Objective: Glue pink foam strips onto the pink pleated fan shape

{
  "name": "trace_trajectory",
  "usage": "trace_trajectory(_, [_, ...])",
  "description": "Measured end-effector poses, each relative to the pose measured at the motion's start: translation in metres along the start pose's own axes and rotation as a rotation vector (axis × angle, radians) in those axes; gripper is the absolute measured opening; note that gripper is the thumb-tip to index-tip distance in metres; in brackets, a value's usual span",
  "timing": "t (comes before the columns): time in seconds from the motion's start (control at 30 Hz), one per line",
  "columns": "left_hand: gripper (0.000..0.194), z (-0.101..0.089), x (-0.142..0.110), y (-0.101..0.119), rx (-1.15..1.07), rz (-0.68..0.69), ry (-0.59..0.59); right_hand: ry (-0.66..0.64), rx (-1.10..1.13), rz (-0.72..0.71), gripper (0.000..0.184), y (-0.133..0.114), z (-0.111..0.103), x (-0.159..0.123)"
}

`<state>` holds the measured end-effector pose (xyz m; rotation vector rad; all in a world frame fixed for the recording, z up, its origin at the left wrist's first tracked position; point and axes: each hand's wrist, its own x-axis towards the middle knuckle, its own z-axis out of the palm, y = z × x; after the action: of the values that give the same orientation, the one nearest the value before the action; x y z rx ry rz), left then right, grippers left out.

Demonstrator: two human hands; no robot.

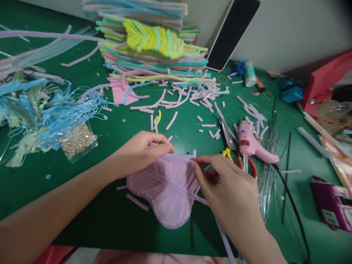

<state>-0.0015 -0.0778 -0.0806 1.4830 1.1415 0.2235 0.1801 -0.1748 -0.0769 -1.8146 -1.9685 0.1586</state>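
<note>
A lilac leaf-shaped piece of pipe cleaners (167, 190) lies on the green table (90, 220) in front of me. My left hand (140, 150) is closed, pinching its upper left edge. My right hand (231, 187) is closed too, pinching the upper right edge where a lilac pipe cleaner (178, 158) runs along the rim. A loose lilac strand (224, 234) trails down under my right wrist.
A pink glue gun (253, 145) with a black cord (291, 205) and scissors (229, 145) lie to the right. Pastel pipe cleaner stacks (154, 44), cut scraps (181, 99), a tablet (232, 33), blue tassels (41, 110), a bag of gold bits (78, 141) and a purple box (332, 207) surround the work.
</note>
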Motion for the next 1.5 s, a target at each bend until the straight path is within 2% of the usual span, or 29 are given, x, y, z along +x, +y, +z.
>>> trace_trajectory(0.27, [0.033, 0.001, 0.002, -0.011, -0.174, 0.015, 0.045, 0.004, -0.009, 0.014, 0.006, 0.000, 0.000, 0.000])
trace_trajectory(0.53, [0.040, 0.001, 0.004, -0.014, -0.529, -0.143, 0.011, -0.013, -0.001, 0.014, 0.005, 0.000, -0.002, 0.000])
trace_trajectory(0.63, [0.047, 0.000, 0.004, -0.013, -0.601, -0.215, -0.043, -0.003, -0.014, 0.023, 0.006, -0.001, -0.004, 0.001])
trace_trajectory(0.7, [0.052, -0.001, 0.004, -0.012, -0.570, -0.226, -0.069, 0.008, -0.019, 0.027, 0.007, -0.002, -0.005, 0.001])
trace_trajectory(0.77, [0.049, -0.002, 0.003, -0.011, -0.432, -0.169, -0.061, 0.019, -0.011, 0.019, 0.007, -0.002, -0.005, 0.001])
trace_trajectory(0.87, [0.028, -0.004, 0.000, -0.006, -0.152, -0.056, -0.061, 0.016, -0.005, 0.014, 0.007, -0.003, -0.005, 0.001])
trace_trajectory(0.93, [0.019, -0.006, -0.001, -0.002, -0.044, -0.010, -0.092, 0.003, -0.010, 0.011, 0.007, -0.003, -0.005, 0.001])
trace_trajectory(1.07, [0.018, -0.009, -0.001, 0.001, -0.011, 0.020, -0.135, 0.007, -0.015, 0.017, 0.010, -0.004, -0.005, 0.002])
trace_trajectory(1.33, [0.017, -0.007, -0.001, 0.000, -0.001, 0.047, -0.111, -0.016, -0.018, 0.023, 0.011, -0.003, -0.005, 0.000])
trace_trajectory(1.5, [0.024, -0.003, -0.002, 0.001, 0.030, 0.056, -0.026, -0.027, -0.021, 0.017, 0.011, -0.003, -0.005, 0.000])
